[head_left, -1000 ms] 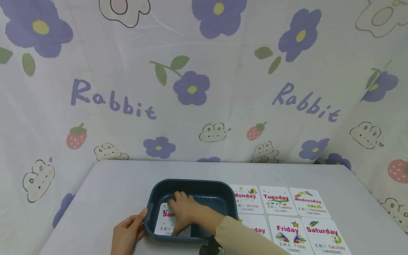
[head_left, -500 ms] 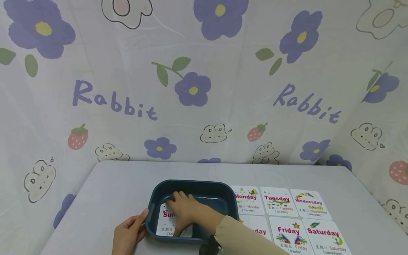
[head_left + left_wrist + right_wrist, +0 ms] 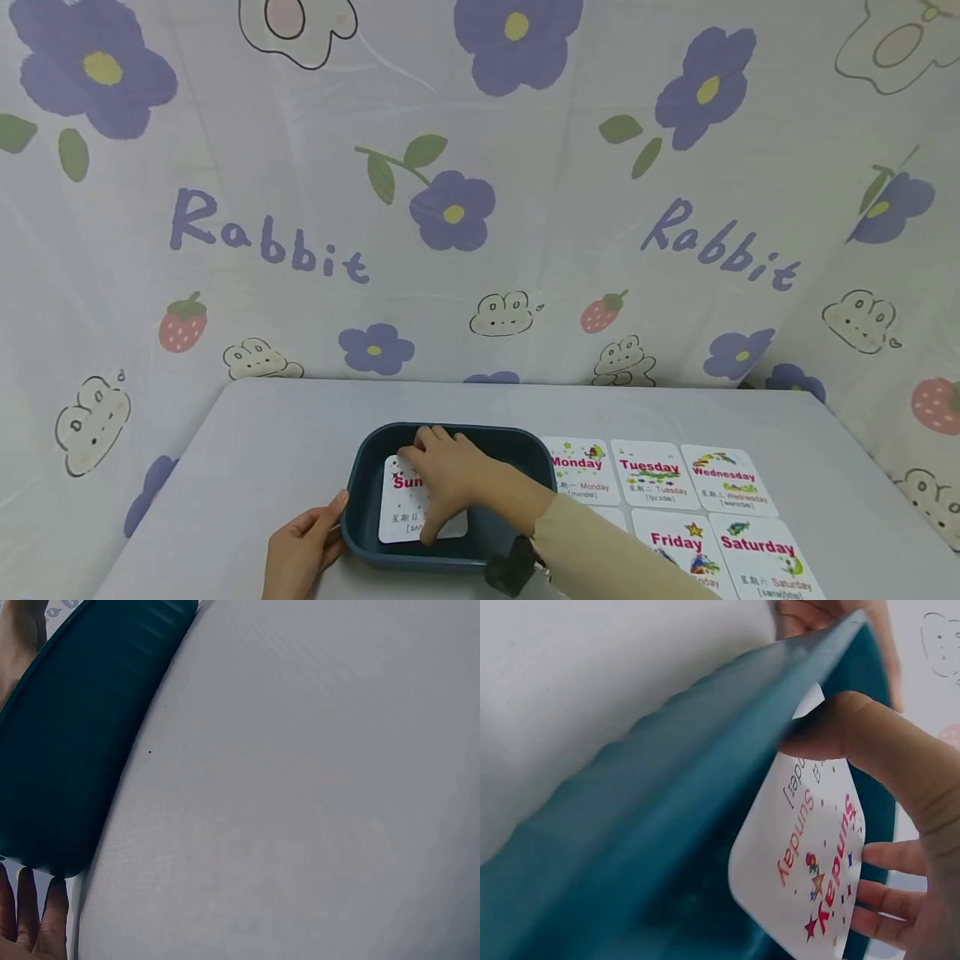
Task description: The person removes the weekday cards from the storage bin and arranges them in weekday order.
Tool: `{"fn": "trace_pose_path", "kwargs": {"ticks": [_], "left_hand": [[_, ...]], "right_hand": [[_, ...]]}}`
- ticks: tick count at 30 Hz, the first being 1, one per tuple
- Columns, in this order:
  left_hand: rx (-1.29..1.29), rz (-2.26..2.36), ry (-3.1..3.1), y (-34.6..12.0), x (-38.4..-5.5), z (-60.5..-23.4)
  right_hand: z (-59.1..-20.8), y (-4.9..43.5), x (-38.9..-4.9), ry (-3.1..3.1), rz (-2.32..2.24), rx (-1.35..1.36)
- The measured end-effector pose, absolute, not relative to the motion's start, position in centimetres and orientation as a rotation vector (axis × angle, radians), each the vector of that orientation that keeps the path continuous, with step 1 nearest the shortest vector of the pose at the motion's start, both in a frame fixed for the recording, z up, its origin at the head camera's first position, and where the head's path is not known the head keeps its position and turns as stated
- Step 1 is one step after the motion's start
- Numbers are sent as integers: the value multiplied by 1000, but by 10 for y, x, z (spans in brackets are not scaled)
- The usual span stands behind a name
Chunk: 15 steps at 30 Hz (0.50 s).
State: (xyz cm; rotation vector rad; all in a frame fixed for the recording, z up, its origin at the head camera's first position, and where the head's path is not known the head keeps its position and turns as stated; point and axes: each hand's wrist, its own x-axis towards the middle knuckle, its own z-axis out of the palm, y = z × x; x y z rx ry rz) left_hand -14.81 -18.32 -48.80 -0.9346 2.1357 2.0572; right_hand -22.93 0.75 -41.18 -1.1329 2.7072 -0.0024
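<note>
A dark teal plastic basin (image 3: 525,450) stands on the table. Inside it, my right hand (image 3: 450,479) grips a white flashcard (image 3: 403,508) printed "Sunday". The right wrist view shows the thumb (image 3: 847,724) on one edge of the card and several fingers (image 3: 889,900) on the opposite edge. The card is raised and tilted within the basin, partly hidden by the hand in the head view. My left hand (image 3: 303,546) holds the basin's left end, its thumb at the rim. In the left wrist view, its fingertips (image 3: 54,900) meet the end wall.
Right of the basin lie two rows of flashcards, including Monday (image 3: 581,471), Tuesday (image 3: 656,473), Wednesday (image 3: 727,479), Friday (image 3: 678,550) and Saturday (image 3: 765,554). One card is partly covered by the right sleeve (image 3: 607,542). A Rabbit-printed cloth (image 3: 525,250) hangs behind the white table (image 3: 262,442).
My right hand has raised the Sunday flashcard and shifted it slightly right and away from me inside the basin. The left hand keeps its place at the basin's end.
</note>
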Motion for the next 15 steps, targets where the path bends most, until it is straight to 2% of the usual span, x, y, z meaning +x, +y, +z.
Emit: {"fn": "trace_pose_path", "kwargs": {"ticks": [15], "left_hand": [[-924, 2121, 2088, -182, -147, -486]], "right_hand": [[-392, 23, -227, 2722, -15, -1148]]}}
